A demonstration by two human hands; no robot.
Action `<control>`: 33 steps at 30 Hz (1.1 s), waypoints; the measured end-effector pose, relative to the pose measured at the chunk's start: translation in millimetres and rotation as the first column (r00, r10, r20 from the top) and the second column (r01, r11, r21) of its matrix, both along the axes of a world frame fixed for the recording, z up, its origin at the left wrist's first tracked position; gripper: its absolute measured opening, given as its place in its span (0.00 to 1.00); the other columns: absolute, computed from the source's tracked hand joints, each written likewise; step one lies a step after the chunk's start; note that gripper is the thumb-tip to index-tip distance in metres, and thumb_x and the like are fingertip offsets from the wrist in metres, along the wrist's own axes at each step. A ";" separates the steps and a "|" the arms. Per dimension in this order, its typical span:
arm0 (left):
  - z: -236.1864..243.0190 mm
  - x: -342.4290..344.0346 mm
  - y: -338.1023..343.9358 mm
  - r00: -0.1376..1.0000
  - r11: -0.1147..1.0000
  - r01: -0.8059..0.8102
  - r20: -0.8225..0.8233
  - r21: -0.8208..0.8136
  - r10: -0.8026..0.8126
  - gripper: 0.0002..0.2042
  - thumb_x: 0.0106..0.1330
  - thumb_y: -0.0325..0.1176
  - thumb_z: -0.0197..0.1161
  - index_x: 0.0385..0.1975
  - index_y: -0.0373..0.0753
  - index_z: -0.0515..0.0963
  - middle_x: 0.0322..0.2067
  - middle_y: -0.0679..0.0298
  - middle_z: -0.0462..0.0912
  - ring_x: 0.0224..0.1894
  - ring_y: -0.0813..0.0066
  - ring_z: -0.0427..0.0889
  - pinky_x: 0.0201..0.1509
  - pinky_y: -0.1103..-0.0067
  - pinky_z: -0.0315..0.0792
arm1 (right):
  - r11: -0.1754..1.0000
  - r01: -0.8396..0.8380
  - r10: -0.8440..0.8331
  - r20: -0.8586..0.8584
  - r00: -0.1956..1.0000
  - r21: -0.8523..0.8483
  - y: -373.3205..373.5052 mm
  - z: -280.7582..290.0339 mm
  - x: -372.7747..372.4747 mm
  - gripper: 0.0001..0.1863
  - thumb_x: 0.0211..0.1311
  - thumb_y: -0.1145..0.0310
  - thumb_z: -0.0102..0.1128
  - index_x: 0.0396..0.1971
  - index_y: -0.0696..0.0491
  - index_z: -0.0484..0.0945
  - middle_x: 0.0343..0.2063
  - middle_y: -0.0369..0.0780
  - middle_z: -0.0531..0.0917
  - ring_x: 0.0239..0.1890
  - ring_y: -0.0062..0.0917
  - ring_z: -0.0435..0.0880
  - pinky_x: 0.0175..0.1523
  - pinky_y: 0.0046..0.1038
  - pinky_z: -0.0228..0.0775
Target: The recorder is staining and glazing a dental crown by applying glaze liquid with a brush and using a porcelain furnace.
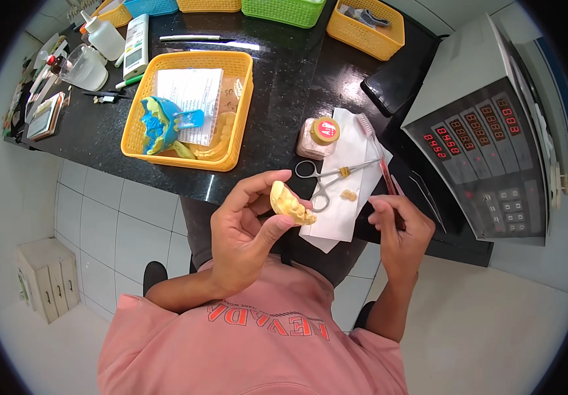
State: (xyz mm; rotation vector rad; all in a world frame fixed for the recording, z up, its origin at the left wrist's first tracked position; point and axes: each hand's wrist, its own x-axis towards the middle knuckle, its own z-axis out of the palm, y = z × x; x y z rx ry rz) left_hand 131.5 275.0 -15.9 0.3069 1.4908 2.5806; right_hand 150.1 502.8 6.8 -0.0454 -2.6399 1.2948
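My left hand (248, 227) pinches a yellow plaster dental model (289, 204) between thumb and fingers, its row of teeth facing right. Off to the right, my right hand (404, 230) is closed around a slim tool with a reddish-brown handle (387, 176), probably a brush; its tip is too small to make out. White paper (331, 227) lies between the hands at the counter's edge. Resting on it are scissor-handled forceps (343, 172) and a small tan piece (348, 195). A jar with a gold-rimmed lid (324, 131) stands beside the paper, near a small toothbrush-like brush (365, 124).
A yellow basket (246, 112) holds a blue impression tray (160, 125), a paper slip and another model. At the right stands a machine (481, 145) with red digital displays. Bottles (105, 39), a cup (85, 69) and more baskets (366, 36) line the dark counter's back.
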 end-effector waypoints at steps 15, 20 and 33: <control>7.2 -3.7 8.3 0.991 0.997 0.054 0.118 0.057 -0.060 0.22 0.66 0.26 0.63 0.57 0.29 0.66 0.48 0.55 0.76 0.51 0.73 0.78 0.56 0.76 0.77 | 0.975 -0.132 0.137 -0.013 0.990 0.178 -10.4 -0.1 -26.9 0.07 0.55 0.77 0.66 0.36 0.57 0.81 0.28 0.41 0.81 0.27 0.25 0.80 0.32 0.26 0.71; 7.8 -9.4 19.4 0.993 0.996 0.087 0.076 0.022 -0.089 0.29 0.66 0.42 0.64 0.59 0.31 0.64 0.40 0.57 0.79 0.44 0.69 0.84 0.48 0.75 0.81 | 0.997 -0.078 0.078 -0.078 0.994 0.003 -3.9 -3.5 -35.3 0.06 0.58 0.77 0.64 0.36 0.58 0.82 0.26 0.40 0.81 0.24 0.18 0.78 0.29 0.21 0.69; 3.4 -30.9 61.9 0.998 0.994 0.022 -0.065 0.108 -0.015 0.32 0.64 0.40 0.66 0.62 0.29 0.62 0.41 0.54 0.79 0.44 0.69 0.82 0.49 0.74 0.78 | 0.878 -0.234 0.266 0.019 0.964 -0.418 10.6 36.9 -65.7 0.09 0.61 0.81 0.61 0.41 0.64 0.81 0.31 0.40 0.83 0.39 0.22 0.84 0.45 0.19 0.76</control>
